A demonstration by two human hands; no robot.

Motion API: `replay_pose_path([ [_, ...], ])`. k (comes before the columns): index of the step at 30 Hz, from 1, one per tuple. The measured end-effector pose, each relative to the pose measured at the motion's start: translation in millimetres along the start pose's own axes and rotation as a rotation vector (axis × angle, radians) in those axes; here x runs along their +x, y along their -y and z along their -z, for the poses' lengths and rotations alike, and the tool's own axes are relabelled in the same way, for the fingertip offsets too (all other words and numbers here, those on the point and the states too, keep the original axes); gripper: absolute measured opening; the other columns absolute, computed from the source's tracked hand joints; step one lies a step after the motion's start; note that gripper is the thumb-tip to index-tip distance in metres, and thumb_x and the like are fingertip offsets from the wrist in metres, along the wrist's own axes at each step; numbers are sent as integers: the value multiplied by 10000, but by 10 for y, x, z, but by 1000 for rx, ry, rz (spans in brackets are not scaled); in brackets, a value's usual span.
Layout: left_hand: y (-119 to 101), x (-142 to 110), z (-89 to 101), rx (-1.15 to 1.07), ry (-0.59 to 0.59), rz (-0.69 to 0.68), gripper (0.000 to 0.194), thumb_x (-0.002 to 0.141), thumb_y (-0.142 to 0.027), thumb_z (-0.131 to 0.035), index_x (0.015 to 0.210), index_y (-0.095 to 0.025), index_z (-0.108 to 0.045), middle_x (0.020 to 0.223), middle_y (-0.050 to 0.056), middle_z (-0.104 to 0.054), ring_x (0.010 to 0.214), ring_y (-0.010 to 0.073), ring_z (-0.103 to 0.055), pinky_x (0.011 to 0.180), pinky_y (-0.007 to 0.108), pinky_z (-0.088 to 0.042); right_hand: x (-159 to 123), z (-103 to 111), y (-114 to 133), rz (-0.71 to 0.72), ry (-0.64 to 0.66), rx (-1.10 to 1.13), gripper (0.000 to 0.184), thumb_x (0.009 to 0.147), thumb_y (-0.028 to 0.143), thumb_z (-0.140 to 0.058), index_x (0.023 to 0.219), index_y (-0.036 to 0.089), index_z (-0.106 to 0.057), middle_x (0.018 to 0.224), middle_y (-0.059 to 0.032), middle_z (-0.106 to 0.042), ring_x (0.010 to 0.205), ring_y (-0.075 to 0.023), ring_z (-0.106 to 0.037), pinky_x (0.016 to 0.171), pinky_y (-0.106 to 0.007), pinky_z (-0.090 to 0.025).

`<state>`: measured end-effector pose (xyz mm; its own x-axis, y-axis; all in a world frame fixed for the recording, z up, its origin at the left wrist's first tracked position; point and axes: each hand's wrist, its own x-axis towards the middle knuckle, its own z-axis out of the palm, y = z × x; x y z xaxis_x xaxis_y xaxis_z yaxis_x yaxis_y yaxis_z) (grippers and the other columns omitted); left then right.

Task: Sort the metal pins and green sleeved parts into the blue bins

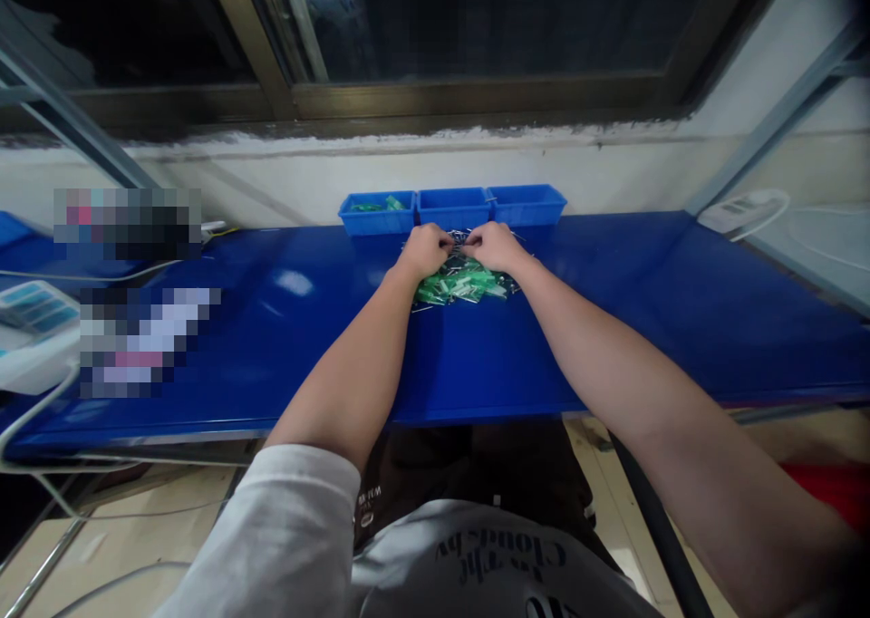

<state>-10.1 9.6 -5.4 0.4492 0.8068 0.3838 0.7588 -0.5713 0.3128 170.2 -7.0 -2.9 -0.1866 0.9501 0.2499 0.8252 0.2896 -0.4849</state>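
Observation:
Both my arms reach forward over a blue table (612,328). My left hand (425,248) and my right hand (495,245) are curled close together at the far side of a heap of small green parts with thin metal leads (462,285). The fingers of both hands are closed and pinch something small between them, too small to name. Behind the hands stand three blue bins in a row: the left bin (377,213) holds a few green parts, the middle bin (453,207) and the right bin (526,204) show no contents from here.
A white device with a cable (31,333) sits at the table's left end. A white power strip (740,210) lies on the shelf at the right. A wall and a dark window rise behind the bins. Metal frame posts stand at both sides.

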Motion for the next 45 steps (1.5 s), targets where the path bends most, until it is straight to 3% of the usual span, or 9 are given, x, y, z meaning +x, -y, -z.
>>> replay_pose_path([
  [5, -27, -13, 22, -26, -28, 8, 379, 788, -62, -528, 1046, -175, -781, 1093, 81, -750, 1017, 241, -682, 982, 345, -512, -2, -16, -15, 18, -22, 3, 151, 810, 256, -674, 884, 179, -781, 870, -91, -764, 848, -236, -690, 790, -338, -507],
  [11, -78, -9, 42, -99, -81, 20, 376, 774, -51, -537, 1046, -173, -765, 1093, 68, -747, 1008, 225, -683, 964, 340, -528, -23, 15, 32, 103, -83, -15, 273, 822, 259, -659, 1060, 168, -756, 1027, -95, -760, 965, -243, -678, 847, -334, -491],
  [15, -102, -5, 41, -176, -98, -2, 318, 787, -75, -568, 1032, -162, -751, 1079, 71, -750, 978, 221, -688, 934, 345, -541, -41, 43, 76, 172, -71, -33, 231, 877, 261, -591, 992, 168, -769, 985, -84, -760, 925, -235, -665, 860, -336, -470],
  [22, -121, -16, 27, -240, -141, -14, 249, 808, -150, -616, 1019, -157, -747, 1045, 66, -758, 936, 208, -691, 911, 336, -547, -10, 17, 27, 137, -156, 37, 221, 894, 216, -538, 927, 147, -745, 922, -93, -756, 871, -228, -658, 848, -343, -468],
  [32, -110, -14, 35, -257, -169, 26, 163, 840, -143, -639, 945, -164, -762, 946, 53, -776, 888, 200, -702, 890, 328, -546, 33, -33, 9, 148, -237, 405, 129, 785, 199, -650, 863, 157, -744, 859, -65, -757, 816, -215, -690, 820, -368, -531],
  [38, -74, 15, -21, -335, -161, 49, 262, 814, -121, -677, 1070, -150, -728, 1006, 70, -764, 915, 197, -706, 894, 336, -567, 85, -13, -49, 45, -280, 531, 142, 749, 254, -682, 813, 156, -763, 809, -56, -754, 819, -226, -696, 841, -403, -547],
  [42, -41, 22, 1, -221, -210, 67, 305, 811, -91, -657, 1106, -138, -721, 1108, 97, -738, 1027, 233, -683, 982, 375, -529, 177, -30, -171, -86, -386, 613, 230, 725, 233, -679, 915, 142, -770, 844, -65, -754, 844, -239, -707, 856, -433, -565],
  [45, -38, 5, 46, -123, -226, 179, 309, 833, -99, -620, 1124, -128, -719, 1161, 131, -715, 1094, 270, -658, 1014, 395, -502, 256, -40, -303, -150, -483, 668, 310, 711, 208, -664, 1000, 146, -757, 952, -81, -759, 922, -256, -713, 894, -458, -568],
])
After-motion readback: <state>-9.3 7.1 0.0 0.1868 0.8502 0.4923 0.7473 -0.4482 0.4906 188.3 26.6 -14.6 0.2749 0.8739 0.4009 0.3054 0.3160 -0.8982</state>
